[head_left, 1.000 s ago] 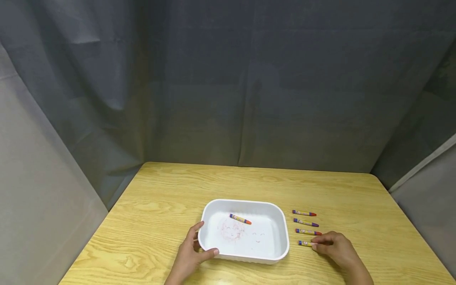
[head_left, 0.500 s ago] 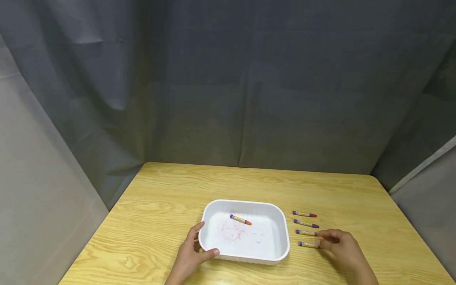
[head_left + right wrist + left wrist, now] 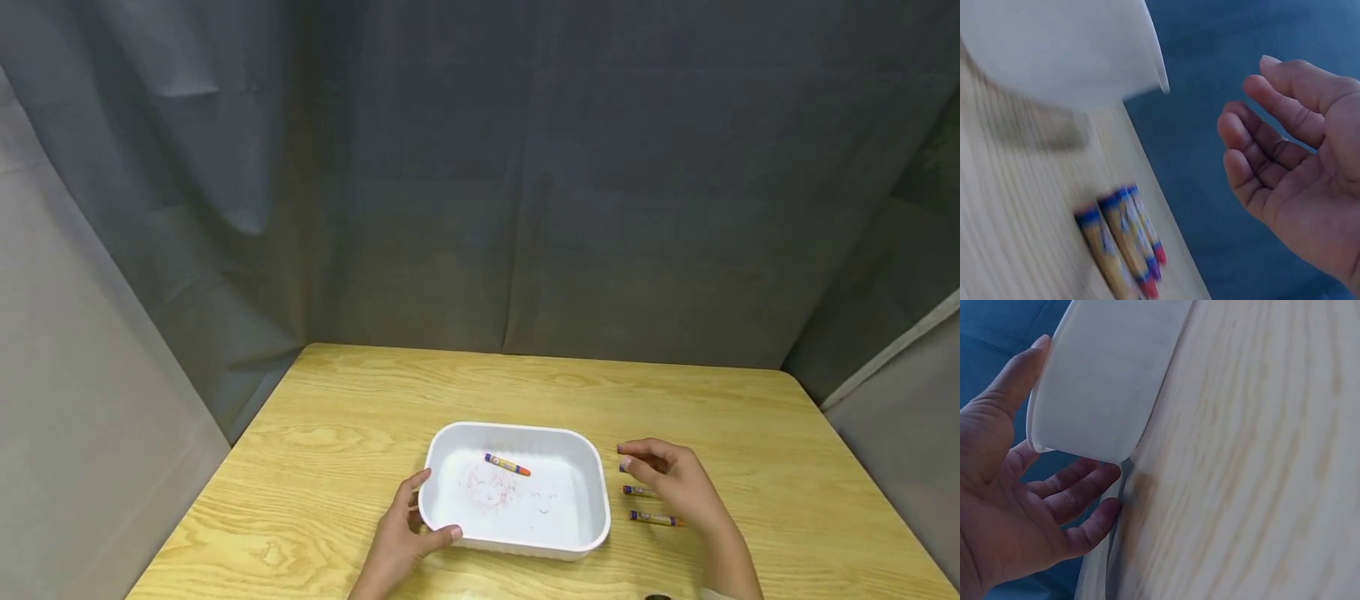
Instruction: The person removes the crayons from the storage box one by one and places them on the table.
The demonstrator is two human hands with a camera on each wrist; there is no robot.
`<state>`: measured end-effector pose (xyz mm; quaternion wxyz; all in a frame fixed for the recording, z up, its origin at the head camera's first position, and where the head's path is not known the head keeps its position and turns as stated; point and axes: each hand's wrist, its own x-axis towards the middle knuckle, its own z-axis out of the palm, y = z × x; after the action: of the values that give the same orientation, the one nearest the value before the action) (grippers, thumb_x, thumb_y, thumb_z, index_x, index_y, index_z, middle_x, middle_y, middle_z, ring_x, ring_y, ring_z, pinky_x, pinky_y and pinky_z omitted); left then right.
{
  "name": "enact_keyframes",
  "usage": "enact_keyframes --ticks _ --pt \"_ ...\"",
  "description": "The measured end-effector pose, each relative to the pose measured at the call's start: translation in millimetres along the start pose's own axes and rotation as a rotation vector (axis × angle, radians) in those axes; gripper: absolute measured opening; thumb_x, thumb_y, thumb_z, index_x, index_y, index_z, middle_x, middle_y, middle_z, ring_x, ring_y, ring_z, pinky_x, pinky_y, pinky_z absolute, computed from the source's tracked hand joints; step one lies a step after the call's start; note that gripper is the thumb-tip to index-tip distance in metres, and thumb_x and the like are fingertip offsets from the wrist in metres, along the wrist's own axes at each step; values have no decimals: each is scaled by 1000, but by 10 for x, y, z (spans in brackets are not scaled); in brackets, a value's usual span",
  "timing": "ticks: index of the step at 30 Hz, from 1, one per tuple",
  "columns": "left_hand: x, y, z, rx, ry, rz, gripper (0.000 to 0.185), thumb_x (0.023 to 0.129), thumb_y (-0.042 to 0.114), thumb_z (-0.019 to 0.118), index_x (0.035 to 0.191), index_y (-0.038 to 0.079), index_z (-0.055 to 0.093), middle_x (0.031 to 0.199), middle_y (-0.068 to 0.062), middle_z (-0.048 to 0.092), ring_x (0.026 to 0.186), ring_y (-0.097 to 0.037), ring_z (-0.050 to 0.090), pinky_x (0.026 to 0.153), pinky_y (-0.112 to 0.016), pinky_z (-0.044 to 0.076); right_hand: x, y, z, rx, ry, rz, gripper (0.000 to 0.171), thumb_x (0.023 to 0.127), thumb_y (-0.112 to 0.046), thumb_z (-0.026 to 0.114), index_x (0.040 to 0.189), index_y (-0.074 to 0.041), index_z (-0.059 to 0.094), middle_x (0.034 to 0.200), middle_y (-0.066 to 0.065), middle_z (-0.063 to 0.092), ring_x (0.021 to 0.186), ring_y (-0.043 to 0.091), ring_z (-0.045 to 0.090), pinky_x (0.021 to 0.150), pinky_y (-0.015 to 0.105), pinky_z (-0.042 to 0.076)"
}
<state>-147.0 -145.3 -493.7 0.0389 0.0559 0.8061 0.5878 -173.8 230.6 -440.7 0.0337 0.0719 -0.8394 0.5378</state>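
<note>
A white plastic tray [image 3: 517,546] stands on the table, with pinkish scribbles on its floor. One orange-tipped crayon [image 3: 507,464] lies inside it. My left hand [image 3: 397,533] holds the tray's near left corner, thumb over the near rim and fingers at the left side; the left wrist view shows the thumb [image 3: 1022,372] along the rim. Right of the tray, several crayons [image 3: 1107,250] in yellow wrappers lie in a row. Over the far crayons hovers my right hand [image 3: 671,479], fingers loosely bent and holding nothing; it partly hides them. The nearest crayon [image 3: 652,518] shows beside the wrist.
The wooden table [image 3: 315,467] extends left of and behind the tray. Grey curtains [image 3: 420,208] hang behind it and at both sides. A small dark round thing [image 3: 657,597] shows at the bottom edge of the head view.
My right hand has let go of the nearest crayon and moved away from me, over the far end of the row. The left hand and tray stay in place.
</note>
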Motion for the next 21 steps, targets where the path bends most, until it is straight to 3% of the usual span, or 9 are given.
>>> enact_keyframes --ticks 13,21 --pt "-21 -52 25 -4 8 -24 94 67 29 84 143 12 30 114 -18 54 91 -26 58 73 -34 46 288 -239 640 106 -91 12 26 87 -14 67 108 1 64 96 9 64 82 22 58 69 33 49" --pt "-7 -14 9 -12 11 17 94 67 26 84 143 9 30 112 -19 55 91 -28 59 72 -36 46 454 -279 1050 173 -42 124 21 83 -4 66 102 4 65 87 6 63 78 17 55 70 39 46"
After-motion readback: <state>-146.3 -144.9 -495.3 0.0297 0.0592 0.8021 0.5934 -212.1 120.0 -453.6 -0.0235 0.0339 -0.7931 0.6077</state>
